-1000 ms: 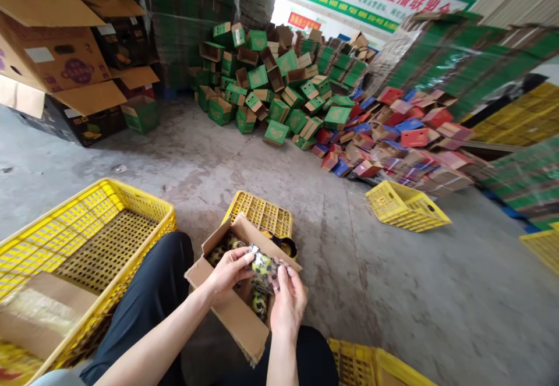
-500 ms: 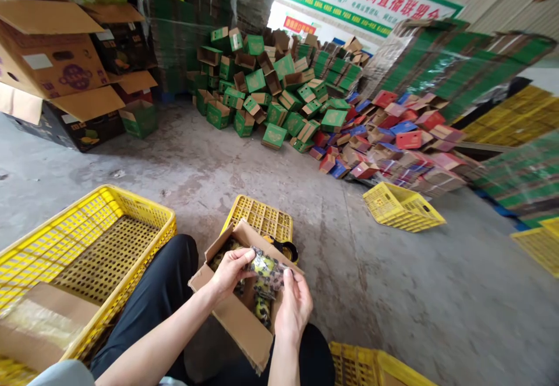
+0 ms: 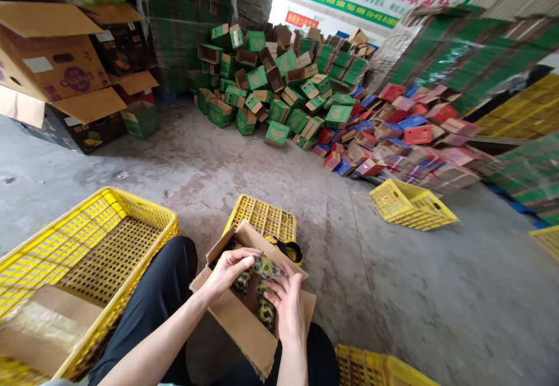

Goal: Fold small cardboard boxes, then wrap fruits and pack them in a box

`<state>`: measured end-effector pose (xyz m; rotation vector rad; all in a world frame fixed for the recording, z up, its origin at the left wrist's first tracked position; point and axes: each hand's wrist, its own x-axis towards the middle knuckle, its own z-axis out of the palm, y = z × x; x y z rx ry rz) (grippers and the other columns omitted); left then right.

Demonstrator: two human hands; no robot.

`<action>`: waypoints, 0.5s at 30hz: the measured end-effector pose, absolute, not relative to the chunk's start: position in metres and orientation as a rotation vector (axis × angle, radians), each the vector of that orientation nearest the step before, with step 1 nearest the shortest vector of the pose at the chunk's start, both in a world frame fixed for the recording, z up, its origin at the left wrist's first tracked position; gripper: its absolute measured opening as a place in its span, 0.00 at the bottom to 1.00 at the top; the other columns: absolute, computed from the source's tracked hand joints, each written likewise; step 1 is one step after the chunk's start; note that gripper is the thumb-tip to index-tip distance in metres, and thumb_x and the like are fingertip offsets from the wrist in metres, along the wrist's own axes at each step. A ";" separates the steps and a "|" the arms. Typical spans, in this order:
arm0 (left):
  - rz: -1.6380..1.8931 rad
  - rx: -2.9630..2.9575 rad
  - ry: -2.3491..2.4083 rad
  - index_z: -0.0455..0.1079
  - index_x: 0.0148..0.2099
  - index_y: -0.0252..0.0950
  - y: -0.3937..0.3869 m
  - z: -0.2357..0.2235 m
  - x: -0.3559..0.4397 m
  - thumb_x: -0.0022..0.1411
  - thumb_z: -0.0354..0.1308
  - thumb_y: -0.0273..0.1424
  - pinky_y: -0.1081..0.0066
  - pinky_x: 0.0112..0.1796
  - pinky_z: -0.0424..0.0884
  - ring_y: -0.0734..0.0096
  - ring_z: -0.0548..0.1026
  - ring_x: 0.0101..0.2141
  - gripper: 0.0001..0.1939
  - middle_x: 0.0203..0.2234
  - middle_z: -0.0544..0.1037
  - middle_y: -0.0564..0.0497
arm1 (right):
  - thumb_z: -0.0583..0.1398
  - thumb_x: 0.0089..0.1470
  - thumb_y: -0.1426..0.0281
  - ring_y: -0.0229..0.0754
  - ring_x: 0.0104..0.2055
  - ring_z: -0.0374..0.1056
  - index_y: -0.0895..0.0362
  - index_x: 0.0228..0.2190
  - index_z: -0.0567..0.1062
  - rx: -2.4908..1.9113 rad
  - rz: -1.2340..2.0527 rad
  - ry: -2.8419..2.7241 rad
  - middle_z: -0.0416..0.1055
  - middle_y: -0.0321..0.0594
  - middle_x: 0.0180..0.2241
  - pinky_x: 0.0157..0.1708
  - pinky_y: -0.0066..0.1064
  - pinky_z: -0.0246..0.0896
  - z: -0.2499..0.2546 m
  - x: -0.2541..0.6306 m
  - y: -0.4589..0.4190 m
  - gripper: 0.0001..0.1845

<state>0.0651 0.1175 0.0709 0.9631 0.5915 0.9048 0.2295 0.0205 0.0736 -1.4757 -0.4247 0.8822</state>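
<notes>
My left hand [image 3: 232, 271] pinches the left end of a bubble-wrapped yellow-green piece [image 3: 267, 267], held over an open cardboard box [image 3: 244, 328]. What is inside the wrap cannot be made out clearly. On its right side, my right hand [image 3: 288, 304] has its fingers stretched out and apart, close to the wrapped piece; whether they touch it is hard to tell. Inside the box lie more wrapped pieces [image 3: 265, 311], partly hidden by my hands. The box, its flaps standing up, rests between my knees.
A yellow crate [image 3: 144, 232] with a cardboard piece stands at my left. Beyond the box are a low yellow crate [image 3: 262, 214] and a black-and-yellow tape dispenser [image 3: 290, 250]. Another crate [image 3: 410, 205] stands farther right. Green boxes [image 3: 279, 109] and red-blue boxes [image 3: 406, 133] are heaped behind.
The wrapped piece has come down slightly towards the box and tilted. My right hand has loosened from its right end, and its fingers have spread out.
</notes>
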 end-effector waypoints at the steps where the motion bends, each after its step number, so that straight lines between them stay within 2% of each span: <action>1: 0.906 1.001 0.552 0.85 0.43 0.36 0.117 0.072 0.063 0.59 0.70 0.45 0.57 0.61 0.65 0.45 0.74 0.57 0.18 0.47 0.83 0.40 | 0.63 0.54 0.41 0.53 0.45 0.79 0.54 0.51 0.79 -1.395 0.970 -0.371 0.81 0.47 0.47 0.38 0.41 0.77 0.074 0.225 0.023 0.35; 3: 0.918 1.025 0.498 0.85 0.45 0.36 0.115 0.071 0.061 0.58 0.72 0.43 0.57 0.66 0.58 0.45 0.68 0.63 0.18 0.52 0.81 0.40 | 0.68 0.51 0.46 0.54 0.51 0.77 0.53 0.49 0.79 -1.303 1.053 -0.322 0.80 0.47 0.50 0.42 0.41 0.76 0.077 0.217 0.027 0.31; 5: 0.948 0.943 0.499 0.82 0.53 0.39 0.112 0.069 0.060 0.55 0.74 0.42 0.57 0.67 0.55 0.46 0.61 0.68 0.24 0.60 0.76 0.41 | 0.72 0.48 0.53 0.54 0.54 0.75 0.53 0.49 0.78 -1.295 0.983 -0.347 0.79 0.46 0.52 0.46 0.40 0.75 0.080 0.212 0.029 0.29; 6: 0.944 0.866 0.514 0.78 0.58 0.41 0.111 0.067 0.060 0.55 0.74 0.42 0.56 0.66 0.58 0.46 0.59 0.69 0.29 0.64 0.72 0.42 | 0.73 0.48 0.55 0.54 0.55 0.74 0.52 0.50 0.78 -1.314 0.928 -0.370 0.78 0.45 0.53 0.48 0.40 0.74 0.081 0.211 0.029 0.29; 8: 0.887 0.695 0.549 0.69 0.67 0.44 0.110 0.063 0.063 0.58 0.72 0.45 0.53 0.60 0.68 0.44 0.63 0.67 0.37 0.68 0.67 0.41 | 0.72 0.49 0.56 0.54 0.58 0.72 0.50 0.54 0.76 -1.366 0.809 -0.425 0.76 0.45 0.56 0.54 0.43 0.71 0.082 0.210 0.028 0.32; 11: 0.771 0.553 0.605 0.61 0.71 0.41 0.108 0.059 0.069 0.59 0.72 0.46 0.57 0.48 0.77 0.48 0.78 0.54 0.44 0.60 0.74 0.36 | 0.71 0.51 0.57 0.54 0.62 0.69 0.50 0.57 0.74 -1.403 0.710 -0.508 0.75 0.46 0.58 0.62 0.46 0.63 0.080 0.209 0.025 0.34; 13: 0.728 0.529 0.618 0.67 0.67 0.36 0.108 0.058 0.073 0.54 0.76 0.43 0.62 0.44 0.78 0.56 0.82 0.44 0.43 0.51 0.80 0.37 | 0.70 0.52 0.58 0.54 0.64 0.67 0.50 0.59 0.72 -1.376 0.706 -0.525 0.73 0.46 0.60 0.64 0.47 0.60 0.077 0.207 0.023 0.35; 15: 0.705 0.533 0.609 0.75 0.58 0.31 0.108 0.058 0.075 0.51 0.78 0.42 0.66 0.42 0.78 0.61 0.83 0.38 0.36 0.45 0.82 0.38 | 0.70 0.53 0.59 0.54 0.66 0.65 0.49 0.63 0.69 -1.345 0.706 -0.521 0.68 0.46 0.64 0.65 0.46 0.59 0.075 0.205 0.022 0.39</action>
